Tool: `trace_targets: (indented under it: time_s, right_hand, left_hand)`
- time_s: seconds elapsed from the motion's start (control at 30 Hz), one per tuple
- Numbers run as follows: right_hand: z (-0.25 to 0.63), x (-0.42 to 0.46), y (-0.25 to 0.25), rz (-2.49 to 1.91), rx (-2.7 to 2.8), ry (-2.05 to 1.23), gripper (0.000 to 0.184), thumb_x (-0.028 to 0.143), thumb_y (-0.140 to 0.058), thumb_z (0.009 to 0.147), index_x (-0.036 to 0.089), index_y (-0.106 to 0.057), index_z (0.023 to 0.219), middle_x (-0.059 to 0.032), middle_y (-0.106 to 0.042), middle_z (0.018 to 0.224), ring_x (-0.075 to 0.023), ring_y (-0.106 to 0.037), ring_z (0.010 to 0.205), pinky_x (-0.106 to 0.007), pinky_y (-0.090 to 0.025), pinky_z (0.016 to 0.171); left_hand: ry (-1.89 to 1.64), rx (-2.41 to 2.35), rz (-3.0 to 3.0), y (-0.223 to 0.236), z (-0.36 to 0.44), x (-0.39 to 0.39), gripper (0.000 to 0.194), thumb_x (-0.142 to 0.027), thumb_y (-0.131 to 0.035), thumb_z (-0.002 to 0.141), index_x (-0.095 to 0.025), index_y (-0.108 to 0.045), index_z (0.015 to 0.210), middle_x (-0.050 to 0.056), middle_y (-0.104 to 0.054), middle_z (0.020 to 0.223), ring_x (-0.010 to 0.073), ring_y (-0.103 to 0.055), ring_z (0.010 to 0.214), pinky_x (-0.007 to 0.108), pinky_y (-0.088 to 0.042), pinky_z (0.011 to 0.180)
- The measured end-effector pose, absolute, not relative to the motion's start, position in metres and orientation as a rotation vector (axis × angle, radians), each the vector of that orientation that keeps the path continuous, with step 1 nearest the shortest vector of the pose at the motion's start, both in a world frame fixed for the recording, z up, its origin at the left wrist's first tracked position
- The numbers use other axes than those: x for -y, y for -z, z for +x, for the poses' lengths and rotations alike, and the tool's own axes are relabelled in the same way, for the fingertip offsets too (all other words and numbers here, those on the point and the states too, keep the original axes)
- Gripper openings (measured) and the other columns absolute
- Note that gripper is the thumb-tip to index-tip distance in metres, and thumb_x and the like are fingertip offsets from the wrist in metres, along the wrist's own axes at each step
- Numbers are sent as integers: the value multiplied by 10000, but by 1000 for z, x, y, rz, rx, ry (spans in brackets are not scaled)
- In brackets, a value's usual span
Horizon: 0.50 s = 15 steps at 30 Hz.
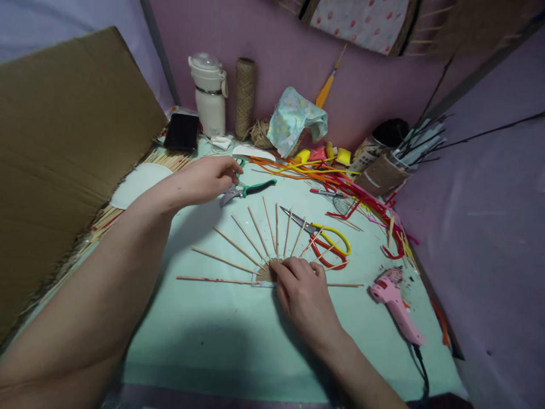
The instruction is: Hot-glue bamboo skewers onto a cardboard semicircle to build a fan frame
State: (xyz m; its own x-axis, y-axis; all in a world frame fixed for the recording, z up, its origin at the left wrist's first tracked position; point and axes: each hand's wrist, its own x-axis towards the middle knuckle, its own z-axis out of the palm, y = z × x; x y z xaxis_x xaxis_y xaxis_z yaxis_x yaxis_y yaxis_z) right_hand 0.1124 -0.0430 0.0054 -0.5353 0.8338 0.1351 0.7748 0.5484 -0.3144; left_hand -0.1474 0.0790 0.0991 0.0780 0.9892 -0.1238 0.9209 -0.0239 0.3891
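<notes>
A half-round cardboard piece [266, 274] lies flat on the table with thin wooden sticks [238, 249] spread out from it like a fan. My right hand [304, 289] presses its curled fingers onto this base and covers part of it. Farther back, my left hand [208, 179] hovers by the green-handled pruning shears [259, 188], fingers loosely bent and apart; the shears lie beside and partly under the fingertips. Scissors [313, 230] with red and yellow handles rest under some of the sticks on the right.
A pink glue gun [398, 307] with its cord lies at right. Pipe cleaners [298, 168] run along the back. Behind stand a white bottle [209, 96], a twine roll [246, 99] and a stick-filled holder [381, 175]. A cardboard sheet [76, 153] rises at left.
</notes>
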Motion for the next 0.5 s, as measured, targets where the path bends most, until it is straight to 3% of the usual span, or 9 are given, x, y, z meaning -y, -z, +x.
trace_targets:
  time_s: [0.5]
  right_hand:
    - [112, 43, -4, -1323, 2517, -279, 277, 110, -540, 938, 207, -643, 1176, -43, -661, 1004, -214, -549, 898, -361, -294, 851]
  left_hand:
    - [-168, -1796, 2024, -84, -152, -87, 487, -304, -428, 827, -208, -631, 1259, 34, -731, 1178, 214, -655, 1065, 294, -484, 896]
